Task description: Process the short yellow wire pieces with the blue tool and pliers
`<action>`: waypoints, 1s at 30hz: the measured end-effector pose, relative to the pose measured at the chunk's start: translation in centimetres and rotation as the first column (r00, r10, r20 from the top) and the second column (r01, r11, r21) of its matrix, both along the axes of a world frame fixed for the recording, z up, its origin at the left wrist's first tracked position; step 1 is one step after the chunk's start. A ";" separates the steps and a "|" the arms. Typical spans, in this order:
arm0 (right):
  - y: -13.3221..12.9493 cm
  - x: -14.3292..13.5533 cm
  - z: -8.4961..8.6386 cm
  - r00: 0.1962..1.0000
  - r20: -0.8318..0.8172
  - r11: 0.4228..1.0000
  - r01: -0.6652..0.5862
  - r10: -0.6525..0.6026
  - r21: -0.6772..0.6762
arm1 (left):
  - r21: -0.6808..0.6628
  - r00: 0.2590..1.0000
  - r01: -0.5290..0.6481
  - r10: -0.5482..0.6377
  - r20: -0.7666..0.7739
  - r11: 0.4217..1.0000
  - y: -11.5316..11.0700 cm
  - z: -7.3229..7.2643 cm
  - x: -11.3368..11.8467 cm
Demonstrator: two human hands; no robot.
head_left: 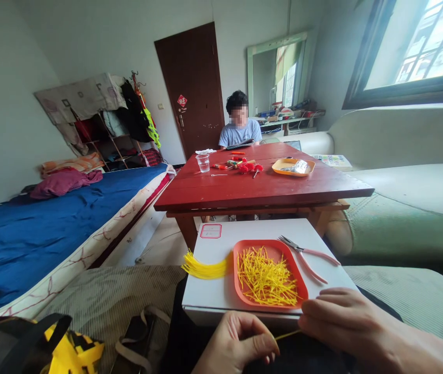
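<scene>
Many yellow strands (266, 278) in orange-red tray (302, 291)

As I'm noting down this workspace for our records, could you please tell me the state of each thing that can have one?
Left hand: pinching the yellow strand
Right hand: closed on the strand
Yellow strand: stretched between the hands
Red tray: holding loose yellow pieces
Yellow bundle: lying left of the tray
Pliers: lying flat, handles spread
White box: shut
Door: closed
Plastic cup: upright, contents unclear
</scene>
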State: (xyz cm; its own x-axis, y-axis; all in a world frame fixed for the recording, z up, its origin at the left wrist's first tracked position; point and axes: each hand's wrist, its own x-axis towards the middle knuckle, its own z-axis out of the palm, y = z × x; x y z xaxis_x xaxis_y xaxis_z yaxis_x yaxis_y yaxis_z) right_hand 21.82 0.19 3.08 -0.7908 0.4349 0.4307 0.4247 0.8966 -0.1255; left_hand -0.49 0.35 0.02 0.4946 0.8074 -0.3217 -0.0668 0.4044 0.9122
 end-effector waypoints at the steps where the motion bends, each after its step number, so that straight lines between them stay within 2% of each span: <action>1: 0.0 -0.1 -0.1 1.000 0.000 0.999 -0.013 0.013 -0.033 | 0.005 1.000 -0.020 0.020 0.003 1.000 -0.1 0.0 -0.1; 4: 0.0 -0.4 -0.6 1.000 -0.012 0.997 -0.021 0.020 -0.080 | -0.017 0.998 -0.063 0.063 0.029 0.998 -0.3 0.1 -0.2; 12: 0.3 -0.4 -1.2 0.998 -0.062 0.999 -0.011 0.008 -0.041 | -0.101 0.993 -0.096 0.102 0.064 0.990 -0.5 -0.3 -0.6; 15: 0.1 -1.1 -1.5 0.989 -0.137 0.977 0.026 -0.056 -0.212 | 0.034 0.981 -0.193 0.192 0.025 0.981 -0.7 0.0 -0.2; 16: 0.0 -1.5 -1.6 0.978 -0.181 0.946 0.043 -0.106 -0.321 | 0.123 0.969 -0.242 0.245 -0.011 0.962 -0.8 0.2 0.0; 17: -0.1 -1.9 -1.7 0.958 -0.227 0.889 0.054 -0.174 -0.454 | 0.236 0.951 -0.285 0.305 -0.053 0.929 -0.9 0.4 0.2; 18: -0.2 -2.4 -1.7 0.932 -0.259 0.808 0.055 -0.252 -0.587 | 0.364 0.927 -0.307 0.363 -0.094 0.879 -1.0 0.5 0.4; 20: -0.3 -3.3 -1.7 0.883 -0.266 0.622 0.037 -0.387 -0.782 | 0.615 0.884 -0.272 0.445 -0.145 0.740 -1.2 0.7 0.6; 21: -0.4 -3.7 -1.7 0.867 -0.262 0.547 0.015 -0.425 -0.837 | 0.720 0.874 -0.221 0.461 -0.153 0.658 -1.2 0.7 0.6; 23: -0.3 -4.2 -1.7 0.851 -0.255 0.433 -0.036 -0.459 -0.901 | 0.868 0.885 -0.069 0.432 -0.173 0.491 -1.2 0.6 0.5; 26: 0.0 -4.4 -1.9 0.843 -0.248 0.262 -0.133 -0.477 -0.956 | 0.952 0.893 0.143 0.379 -0.241 0.269 -0.9 0.2 0.1; 28: 0.2 -4.4 -2.1 0.838 -0.252 0.162 -0.197 -0.484 -0.967 | 0.963 0.886 0.226 0.380 -0.265 0.144 -0.7 0.1 -0.2; 30: 0.4 -4.4 -2.3 0.832 -0.255 0.090 -0.242 -0.492 -0.966 | 0.960 0.881 0.279 0.399 -0.255 -0.002 -0.5 0.0 -0.4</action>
State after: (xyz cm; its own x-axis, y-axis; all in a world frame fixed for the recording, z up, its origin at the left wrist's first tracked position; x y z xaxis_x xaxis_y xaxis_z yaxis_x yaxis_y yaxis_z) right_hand 17.44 0.56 0.80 -0.5488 0.8013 -0.2381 0.0736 -0.2374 -0.9686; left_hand -0.90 -0.20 0.00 0.5379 0.4909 0.6853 0.4027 -0.8638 0.3027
